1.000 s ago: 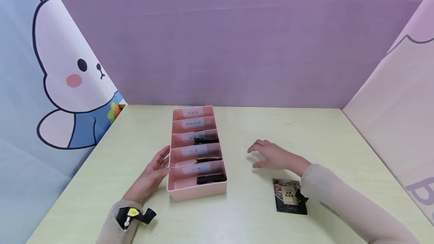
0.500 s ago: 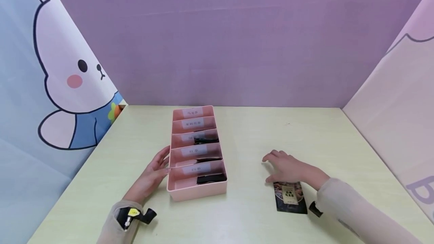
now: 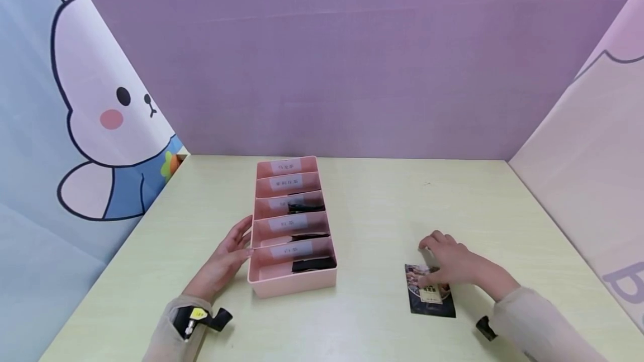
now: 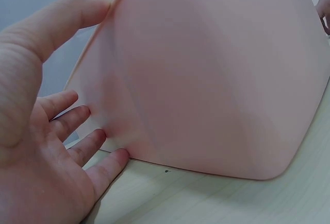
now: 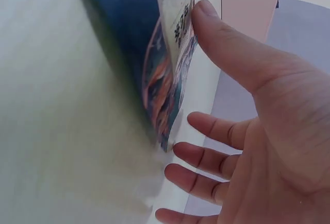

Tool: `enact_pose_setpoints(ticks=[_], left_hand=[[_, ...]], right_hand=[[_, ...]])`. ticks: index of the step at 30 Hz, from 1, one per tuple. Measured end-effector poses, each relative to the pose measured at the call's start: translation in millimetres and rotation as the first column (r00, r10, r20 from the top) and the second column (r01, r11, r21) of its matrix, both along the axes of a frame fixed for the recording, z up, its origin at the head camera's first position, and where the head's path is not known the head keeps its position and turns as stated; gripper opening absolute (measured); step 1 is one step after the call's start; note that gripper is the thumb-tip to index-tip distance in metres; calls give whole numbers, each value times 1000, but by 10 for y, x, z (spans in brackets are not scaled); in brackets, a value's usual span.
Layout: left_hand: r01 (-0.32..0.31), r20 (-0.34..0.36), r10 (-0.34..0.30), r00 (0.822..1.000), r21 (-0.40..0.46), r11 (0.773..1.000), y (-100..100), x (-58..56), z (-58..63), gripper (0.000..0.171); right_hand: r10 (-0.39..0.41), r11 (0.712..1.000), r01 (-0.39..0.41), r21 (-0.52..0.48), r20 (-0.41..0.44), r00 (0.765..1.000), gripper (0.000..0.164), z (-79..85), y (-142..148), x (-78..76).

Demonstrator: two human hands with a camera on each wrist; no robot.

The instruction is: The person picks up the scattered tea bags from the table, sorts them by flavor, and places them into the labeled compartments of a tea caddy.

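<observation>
A flat dark tea packet (image 3: 432,307) with a pale printed label lies on the right part of the table. Over its far right corner is my right hand (image 3: 455,261), thumb on or just above the label and fingers spread past the far edge. In the right wrist view the thumb tip overlaps the packet (image 5: 178,33) and the fingers reach out nearly straight. To the left, a long pink divided box (image 3: 294,285) has a row of labelled compartments. My left hand (image 3: 227,258) touches its left side; the left wrist view shows the thumb at the rim and relaxed fingertips against the wall (image 4: 206,90).
Dark packets stand in several compartments, one in the nearest compartment (image 3: 313,265). Purple cloth (image 3: 342,71) closes off the back of the table (image 3: 372,317); printed cloth panels (image 3: 593,172) flank both sides.
My right hand has moved right and toward me, from beyond the packet to over its far part. The left hand, box and packet have stayed in place.
</observation>
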State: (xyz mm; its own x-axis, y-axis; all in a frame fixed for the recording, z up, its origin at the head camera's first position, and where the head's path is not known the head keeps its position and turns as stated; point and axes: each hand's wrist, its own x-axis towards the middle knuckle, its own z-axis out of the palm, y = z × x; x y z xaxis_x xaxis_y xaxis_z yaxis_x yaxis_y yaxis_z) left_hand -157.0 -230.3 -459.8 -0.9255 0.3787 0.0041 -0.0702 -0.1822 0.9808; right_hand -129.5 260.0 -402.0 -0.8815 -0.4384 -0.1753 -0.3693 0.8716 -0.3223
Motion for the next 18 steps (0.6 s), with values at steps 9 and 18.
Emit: enact_pose_setpoints(ticks=[9, 18], left_hand=[[-3, 5, 3, 1000, -11, 1000, 4, 1, 5, 80], [2, -10, -2, 1000, 10, 1000, -13, -19, -24, 80]], right_hand=[[-86, 996, 86, 9, -13, 996, 64, -80, 53, 60], [-118, 993, 118, -13, 29, 993, 50, -100, 34, 65]])
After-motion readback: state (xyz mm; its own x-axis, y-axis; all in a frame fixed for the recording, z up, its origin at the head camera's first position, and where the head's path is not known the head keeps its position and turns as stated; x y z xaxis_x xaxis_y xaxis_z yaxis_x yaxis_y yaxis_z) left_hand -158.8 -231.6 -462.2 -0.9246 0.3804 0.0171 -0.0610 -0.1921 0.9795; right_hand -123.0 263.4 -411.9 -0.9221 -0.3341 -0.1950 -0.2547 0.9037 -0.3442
